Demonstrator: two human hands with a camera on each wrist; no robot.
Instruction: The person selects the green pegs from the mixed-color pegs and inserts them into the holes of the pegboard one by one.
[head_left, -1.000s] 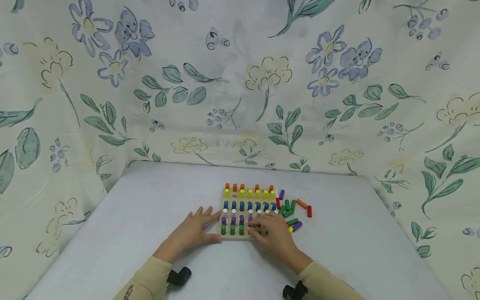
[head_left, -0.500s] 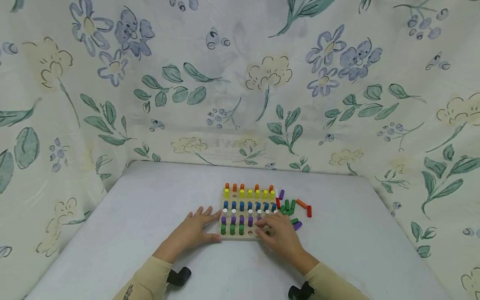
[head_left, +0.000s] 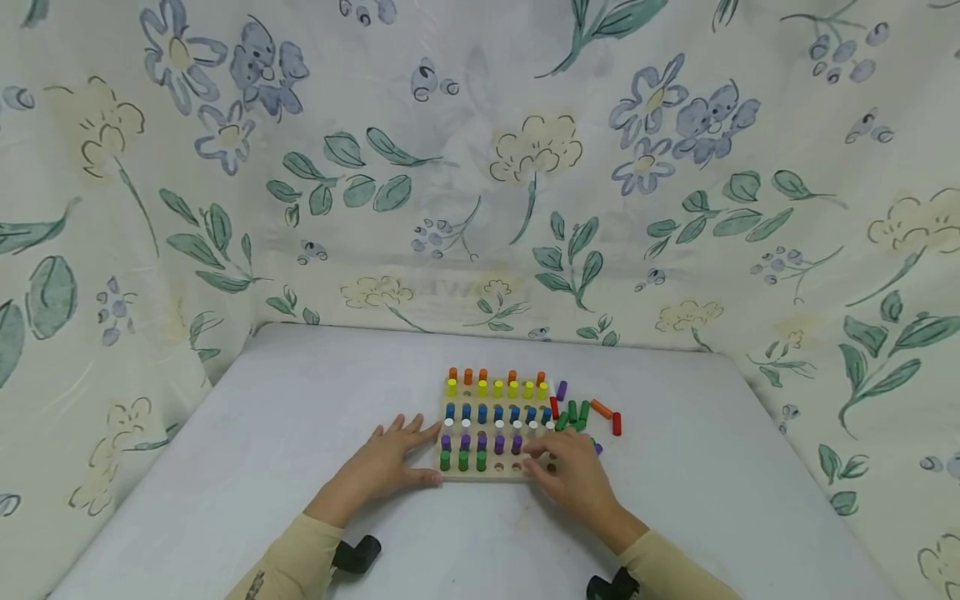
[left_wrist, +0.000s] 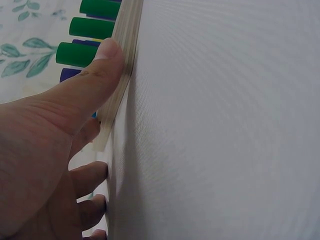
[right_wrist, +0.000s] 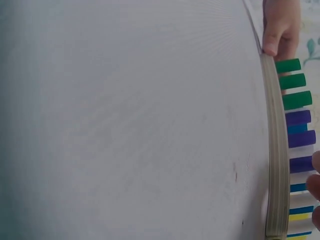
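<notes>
A pale wooden pegboard carries upright rows of orange, yellow, blue, white, purple and green pegs. My left hand lies spread at its left side, fingers on the cloth. The left thumb presses the board's front edge beside a green peg. Over the right front part is my right hand, thumb and forefinger bent and apart, fingertips right by a purple peg. No peg shows between them. In the right wrist view, the right fingertips appear at the edge, near a purple peg.
Loose green pegs, red pegs, an orange peg and a purple peg lie right of the board. The white cloth-covered table meets a floral curtain behind. Dark wrist devices sit under both sleeves.
My right hand has slid rightward along the purple row, uncovering purple pegs and bare front-row holes while covering more loose pegs. The left hand stays at the board's left side.
</notes>
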